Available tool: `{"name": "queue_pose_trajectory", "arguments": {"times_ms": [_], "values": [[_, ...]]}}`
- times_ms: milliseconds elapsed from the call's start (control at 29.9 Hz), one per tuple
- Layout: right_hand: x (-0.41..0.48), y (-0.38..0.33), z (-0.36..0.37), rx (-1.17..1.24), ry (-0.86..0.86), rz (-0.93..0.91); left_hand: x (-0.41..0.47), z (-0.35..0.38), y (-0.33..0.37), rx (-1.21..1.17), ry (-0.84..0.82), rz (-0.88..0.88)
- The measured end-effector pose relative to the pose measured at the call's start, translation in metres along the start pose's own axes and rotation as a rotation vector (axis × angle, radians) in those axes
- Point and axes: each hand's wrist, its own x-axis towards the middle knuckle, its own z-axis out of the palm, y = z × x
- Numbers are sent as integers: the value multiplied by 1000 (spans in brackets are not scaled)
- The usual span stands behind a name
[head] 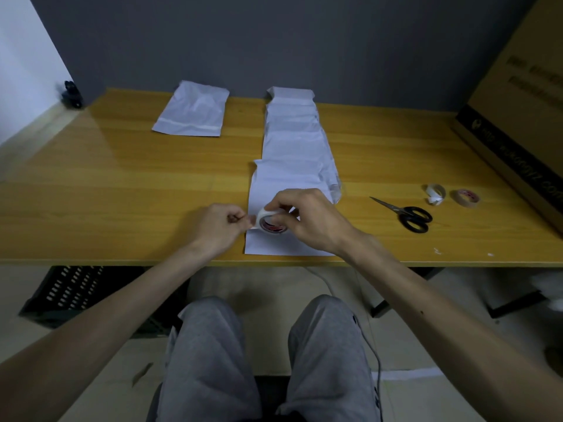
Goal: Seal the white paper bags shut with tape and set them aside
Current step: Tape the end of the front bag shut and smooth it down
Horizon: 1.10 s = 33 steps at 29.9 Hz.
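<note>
Firmly, right grip (pixel 304 222) round the tape roll (pixel 265 219), left grip (pixel 222 222) on its end; red label (pixel 275 229) illegible.

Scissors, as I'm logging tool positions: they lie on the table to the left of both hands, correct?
No. In the head view the scissors lie on the table to the right of both the left hand and right hand.

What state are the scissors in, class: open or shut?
Shut: the scissors lie flat, blades together as one point, handle loops side by side.
</note>
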Motion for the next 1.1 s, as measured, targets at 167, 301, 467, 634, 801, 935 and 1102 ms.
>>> {"name": "queue_pose_trajectory", "arguments": {"times_ms": [167,301,467,634,801,935,1102], "values": [[1,1,7,-32,-6,-44,-3,-1,-2,114,38,11],[3,1,9,-37,-15,-62,-4,-1,-5,158,37,22],[5,3,12,-38,-20,-24,-2,4,-12,199,68,44],[5,4,13,-52,-11,-62,-4,10,-17,329,126,139],[3,3,16,-79,-45,-108,-4,14,-21,501,171,50],[-6,6,21,-33,20,-38,1,7,-18,529,117,-48],[-18,7,31,37,81,3,2,7,-16,486,67,-41]]}}
